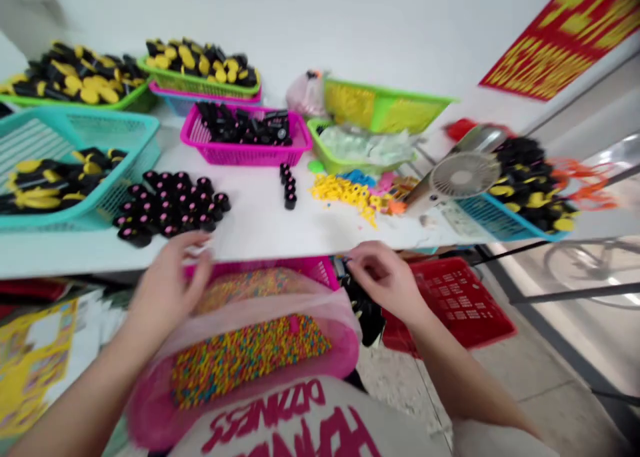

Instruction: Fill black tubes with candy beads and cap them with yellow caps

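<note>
My left hand (170, 280) is at the table's front edge, thumb and fingers apart, with nothing clear between them. It is nearest to a cluster of black pieces with pink dots on top (173, 204). My right hand (387, 277) hovers by the same edge, fingers curled and fingertips pressed together. Whatever they may hold is too small and blurred to name. Between my forearms, on my lap side, a pink tub (345, 344) holds many small colourful beads (250, 357), with a translucent plastic bag (220, 317) across it. A short row of black pieces (289, 187) stands mid-table.
Behind are a magenta basket (245, 154) of black parts, a turquoise basket (143, 134) and green baskets (220, 84) of black-and-yellow parts. Small yellow pieces (345, 192) lie loose near a handheld fan (463, 175). A red crate (460, 304) is low on the right.
</note>
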Action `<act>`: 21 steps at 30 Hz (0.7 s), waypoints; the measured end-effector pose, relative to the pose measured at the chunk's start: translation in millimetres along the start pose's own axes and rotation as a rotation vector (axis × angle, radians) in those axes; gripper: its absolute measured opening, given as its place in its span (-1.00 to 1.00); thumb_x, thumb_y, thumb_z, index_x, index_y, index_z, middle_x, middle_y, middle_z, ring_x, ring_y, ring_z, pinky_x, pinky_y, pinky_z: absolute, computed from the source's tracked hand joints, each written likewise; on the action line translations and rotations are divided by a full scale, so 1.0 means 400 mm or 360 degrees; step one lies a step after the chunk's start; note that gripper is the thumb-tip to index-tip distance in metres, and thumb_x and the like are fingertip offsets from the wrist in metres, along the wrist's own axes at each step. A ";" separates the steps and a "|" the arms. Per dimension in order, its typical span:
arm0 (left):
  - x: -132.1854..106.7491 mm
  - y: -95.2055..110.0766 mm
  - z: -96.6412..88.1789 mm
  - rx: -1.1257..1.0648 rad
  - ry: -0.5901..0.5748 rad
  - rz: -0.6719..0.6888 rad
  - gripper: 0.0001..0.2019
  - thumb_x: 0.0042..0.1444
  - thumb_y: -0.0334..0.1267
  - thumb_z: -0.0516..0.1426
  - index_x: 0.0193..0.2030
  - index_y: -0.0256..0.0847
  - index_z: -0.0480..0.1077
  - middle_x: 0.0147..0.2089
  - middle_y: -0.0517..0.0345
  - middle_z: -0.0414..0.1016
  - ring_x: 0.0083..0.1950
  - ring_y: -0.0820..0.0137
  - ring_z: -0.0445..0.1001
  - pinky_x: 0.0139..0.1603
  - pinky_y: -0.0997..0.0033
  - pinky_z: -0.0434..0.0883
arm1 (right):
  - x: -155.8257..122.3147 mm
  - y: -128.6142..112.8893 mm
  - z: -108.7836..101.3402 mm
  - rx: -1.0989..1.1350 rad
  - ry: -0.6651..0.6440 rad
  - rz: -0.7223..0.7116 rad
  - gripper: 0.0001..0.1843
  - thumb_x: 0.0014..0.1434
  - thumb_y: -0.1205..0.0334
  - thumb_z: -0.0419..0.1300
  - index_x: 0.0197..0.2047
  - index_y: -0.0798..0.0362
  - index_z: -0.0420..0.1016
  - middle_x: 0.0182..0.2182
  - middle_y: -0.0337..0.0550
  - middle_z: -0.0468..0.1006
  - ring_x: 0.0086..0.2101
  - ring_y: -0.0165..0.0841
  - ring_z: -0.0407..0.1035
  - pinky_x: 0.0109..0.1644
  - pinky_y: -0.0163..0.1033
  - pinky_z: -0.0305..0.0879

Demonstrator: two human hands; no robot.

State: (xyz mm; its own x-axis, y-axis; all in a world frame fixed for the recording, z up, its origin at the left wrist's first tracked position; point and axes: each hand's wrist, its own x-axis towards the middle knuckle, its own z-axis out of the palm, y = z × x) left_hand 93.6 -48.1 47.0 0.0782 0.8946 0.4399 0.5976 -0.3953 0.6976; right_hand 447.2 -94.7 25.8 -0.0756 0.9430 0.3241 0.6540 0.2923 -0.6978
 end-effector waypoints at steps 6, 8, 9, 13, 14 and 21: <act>0.141 -0.025 0.328 -0.0159 -0.0309 -0.0051 -0.23 0.10 -0.21 0.23 0.33 -0.18 -0.14 0.30 -0.26 0.17 0.17 0.13 0.37 0.12 0.09 0.39 | -0.127 -0.046 0.236 -0.0178 -0.1095 0.0197 -0.92 -0.04 0.34 0.29 -0.44 -0.04 0.53 -0.54 -0.20 0.54 -0.43 -0.23 0.46 -0.20 -0.13 0.39; 0.181 -0.017 0.400 -0.0077 -0.0252 -0.0056 -0.16 0.06 -0.15 0.28 0.34 -0.16 -0.16 0.36 -0.27 0.08 0.29 0.01 0.25 0.23 0.02 0.28 | -0.156 -0.031 0.296 -0.0285 -0.0921 0.0291 -0.90 0.00 0.34 0.28 -0.35 -0.02 0.54 -0.42 -0.12 0.60 -0.29 -0.12 0.50 -0.08 -0.05 0.38; 0.196 -0.009 0.422 -0.0027 -0.0234 -0.0071 -0.15 0.05 -0.13 0.29 0.34 -0.15 -0.14 0.36 -0.26 0.09 0.30 -0.02 0.24 0.24 -0.01 0.26 | -0.166 -0.028 0.317 -0.0312 -0.0870 0.0320 -0.88 0.04 0.32 0.26 -0.29 -0.01 0.55 -0.36 -0.07 0.61 -0.24 -0.07 0.51 -0.04 -0.01 0.37; 0.226 0.015 0.454 0.0159 -0.0202 -0.0193 -0.24 0.10 -0.22 0.25 0.34 -0.20 -0.07 0.27 -0.25 0.25 0.18 -0.07 0.35 0.16 -0.07 0.33 | -0.173 -0.039 0.347 -0.0402 -0.0829 0.0356 -0.72 0.12 0.25 0.23 -0.07 0.07 0.51 -0.12 0.16 0.57 -0.11 0.10 0.48 0.00 0.12 0.36; 0.230 0.015 0.456 0.0180 -0.0198 -0.0222 -0.29 0.13 -0.26 0.22 0.34 -0.20 -0.05 0.25 -0.24 0.29 0.15 -0.05 0.37 0.13 -0.07 0.35 | -0.170 -0.046 0.346 -0.0427 -0.0847 0.0343 -0.68 0.10 0.26 0.25 -0.04 0.09 0.50 -0.08 0.19 0.56 -0.09 0.12 0.46 0.01 0.13 0.36; 0.228 0.009 0.414 0.0208 -0.0267 -0.0132 -0.39 0.20 -0.34 0.09 0.36 -0.22 -0.04 0.19 -0.17 0.39 0.03 0.07 0.47 0.03 0.01 0.42 | -0.131 -0.071 0.286 -0.0703 -0.1101 0.0096 -0.55 0.21 0.46 0.02 0.16 0.19 0.36 0.07 0.20 0.47 0.02 -0.06 0.41 0.13 0.01 0.31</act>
State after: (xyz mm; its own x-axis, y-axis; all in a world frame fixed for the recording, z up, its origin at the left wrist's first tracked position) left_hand 234.8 66.5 -4.1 0.1498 0.9493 0.2763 0.7049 -0.2986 0.6434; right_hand 346.5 -134.2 -44.4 -0.3834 0.8822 -0.2733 0.8967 0.2847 -0.3389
